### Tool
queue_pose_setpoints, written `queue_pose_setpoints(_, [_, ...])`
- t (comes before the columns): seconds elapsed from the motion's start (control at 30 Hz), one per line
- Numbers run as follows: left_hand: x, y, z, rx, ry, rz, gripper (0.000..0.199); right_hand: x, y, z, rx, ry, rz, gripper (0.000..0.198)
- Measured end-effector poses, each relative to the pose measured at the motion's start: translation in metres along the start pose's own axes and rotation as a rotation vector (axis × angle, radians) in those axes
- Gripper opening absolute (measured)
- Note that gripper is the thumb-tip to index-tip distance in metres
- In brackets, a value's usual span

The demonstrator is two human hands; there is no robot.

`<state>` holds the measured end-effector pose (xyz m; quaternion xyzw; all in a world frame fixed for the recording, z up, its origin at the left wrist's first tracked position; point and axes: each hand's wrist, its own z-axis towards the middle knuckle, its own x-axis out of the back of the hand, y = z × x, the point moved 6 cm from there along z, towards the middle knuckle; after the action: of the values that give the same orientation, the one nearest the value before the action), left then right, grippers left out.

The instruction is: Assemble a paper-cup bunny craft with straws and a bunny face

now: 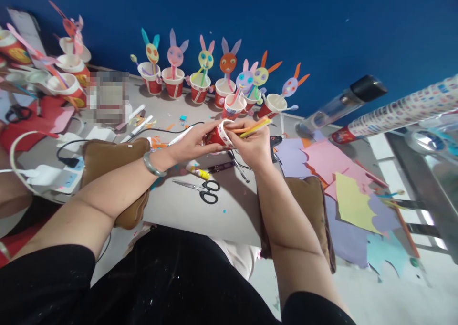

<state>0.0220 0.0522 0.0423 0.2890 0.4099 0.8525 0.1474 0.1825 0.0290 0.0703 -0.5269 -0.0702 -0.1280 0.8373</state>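
**Paper cup [218, 136] held between both hands over the tabletop [229, 225]**

The cup, red and white, is held tilted above the tabletop, its mouth turned toward the right hand [253, 146]. Its side is pinched in the grip of the left hand [196, 142], below which a bracelet [153, 165] is worn. Yellow and orange strips [255, 128] are pinched in the right hand's grip, and the cup's rim is met by that hand; whether the thumb is pressed inside cannot be told, as the contact is partly hidden.

Nearer the body, black-handled scissors [205, 186] and a yellow glue stick [199, 172] are laid on the tabletop. Beyond the hands, cups with paper rabbit heads [199, 94] are lined up before a blue wall [250, 10]. Coloured paper sheets [352, 201] are spread at the right, partly overlapped.
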Motion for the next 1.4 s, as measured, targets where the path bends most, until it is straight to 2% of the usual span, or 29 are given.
queue_pose_setpoints(0.3, [-0.002,-0.001,-0.005,-0.001,-0.007,0.127,0.077,-0.006,0.011,-0.003,-0.071,0.06,0.106,0.019])
queue_pose_setpoints(0.63, [-0.004,0.002,-0.006,0.041,-0.001,0.094,0.077,-0.005,0.006,-0.005,-0.129,0.032,0.098,0.014])
queue_pose_setpoints(0.73, [-0.004,0.003,-0.005,0.084,0.027,-0.025,0.071,-0.003,0.003,-0.005,-0.171,0.049,0.133,0.014])
queue_pose_setpoints(0.87, [0.001,0.003,-0.004,0.122,0.126,-0.18,0.049,-0.002,0.0,-0.004,-0.157,0.062,0.193,0.015])
queue_pose_setpoints(0.97, [0.005,0.002,-0.003,0.13,0.18,-0.148,0.044,-0.007,0.006,-0.005,-0.201,0.034,0.217,0.019])
queue_pose_setpoints(1.4, [0.003,0.003,-0.003,0.133,0.148,-0.077,0.047,-0.013,0.012,-0.009,-0.214,0.024,0.178,0.018])
